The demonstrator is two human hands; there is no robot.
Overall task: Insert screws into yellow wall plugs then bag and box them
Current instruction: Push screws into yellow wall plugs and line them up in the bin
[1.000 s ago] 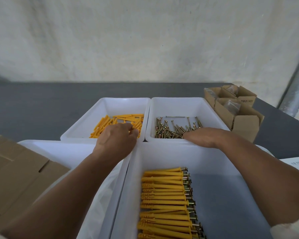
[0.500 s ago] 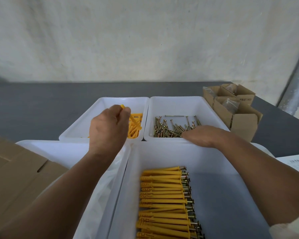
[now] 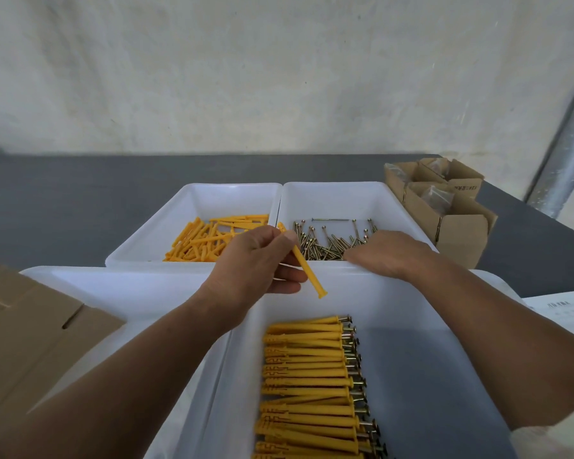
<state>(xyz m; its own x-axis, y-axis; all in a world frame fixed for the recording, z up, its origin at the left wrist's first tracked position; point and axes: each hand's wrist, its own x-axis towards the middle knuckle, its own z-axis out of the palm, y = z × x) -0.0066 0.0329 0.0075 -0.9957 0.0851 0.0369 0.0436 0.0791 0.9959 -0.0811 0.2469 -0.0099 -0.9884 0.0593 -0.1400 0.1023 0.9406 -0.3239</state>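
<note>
Four white trays sit on the dark bench, two at the back and two nearer the person. The back left tray holds a loose heap of yellow plugs, too tangled to count. The back right tray holds a pile of screws, again too many to count.

The left hand is raised over the tray rims, thumb and fingers pinching one yellow plug near its upper end, so it slants down with its flared end lowest. The right hand lies palm down at the near rim of the screw tray. Its fingers dip among the screws, and I cannot tell whether they pinch one.

The near right tray has one neat row of plugs with screws in them, running off the bottom edge. The near left tray sits beside flat cardboard. To the right stand what look like three small open boxes.
</note>
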